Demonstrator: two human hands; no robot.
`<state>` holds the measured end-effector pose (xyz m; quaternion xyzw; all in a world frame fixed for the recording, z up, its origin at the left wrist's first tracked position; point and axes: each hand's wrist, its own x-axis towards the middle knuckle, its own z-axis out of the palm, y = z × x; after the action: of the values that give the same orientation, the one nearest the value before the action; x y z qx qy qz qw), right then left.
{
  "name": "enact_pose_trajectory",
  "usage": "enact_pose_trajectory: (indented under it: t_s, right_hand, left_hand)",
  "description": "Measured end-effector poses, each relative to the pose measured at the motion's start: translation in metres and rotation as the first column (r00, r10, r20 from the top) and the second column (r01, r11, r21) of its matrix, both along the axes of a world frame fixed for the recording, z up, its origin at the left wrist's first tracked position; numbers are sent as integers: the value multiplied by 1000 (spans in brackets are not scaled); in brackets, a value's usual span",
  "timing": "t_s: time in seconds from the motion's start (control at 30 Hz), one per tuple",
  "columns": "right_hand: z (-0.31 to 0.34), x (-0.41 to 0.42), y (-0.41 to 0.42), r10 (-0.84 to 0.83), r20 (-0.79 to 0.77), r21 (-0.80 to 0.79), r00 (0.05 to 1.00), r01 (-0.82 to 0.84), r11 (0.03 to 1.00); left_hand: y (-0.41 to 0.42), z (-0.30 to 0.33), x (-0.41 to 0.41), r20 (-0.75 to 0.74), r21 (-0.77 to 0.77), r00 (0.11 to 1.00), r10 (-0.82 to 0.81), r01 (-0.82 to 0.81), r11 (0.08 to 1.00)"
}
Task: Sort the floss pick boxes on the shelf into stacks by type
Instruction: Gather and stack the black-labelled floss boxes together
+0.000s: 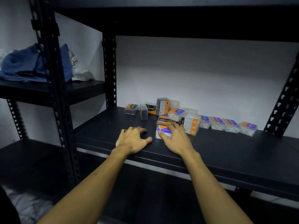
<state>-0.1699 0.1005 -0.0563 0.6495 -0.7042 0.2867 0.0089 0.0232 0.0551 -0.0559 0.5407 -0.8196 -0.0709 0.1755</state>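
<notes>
Your right hand point(175, 139) grips a clear plastic box of white floss picks with a blue-and-orange label point(162, 132) near the front of the black metal shelf point(226, 149). Your left hand point(132, 139) rests beside it, fingers loosely curled, holding nothing. Behind crowds a jumbled pile of charcoal and white boxes point(168, 113); four more white-pick boxes point(229, 125) line up rightward.
</notes>
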Motion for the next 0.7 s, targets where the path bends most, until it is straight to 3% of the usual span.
enact_pose_trajectory:
  t_s: [0.3, 0.5, 0.7]
  right_hand:
    - [3, 4, 2, -17, 0, 9, 1000, 17, 1000]
    - [3, 0, -4, 12, 85, -1, 996, -12, 1000]
    - [-5, -7, -17, -8, 84, -33, 996, 11, 999]
  left_hand:
    - [-10, -7, 2, -30, 6, 999, -34, 34, 999]
    - [-36, -1, 0, 20, -26, 999, -38, 39, 999]
    - [-88, -1, -12, -280, -165, 958, 57, -107, 980]
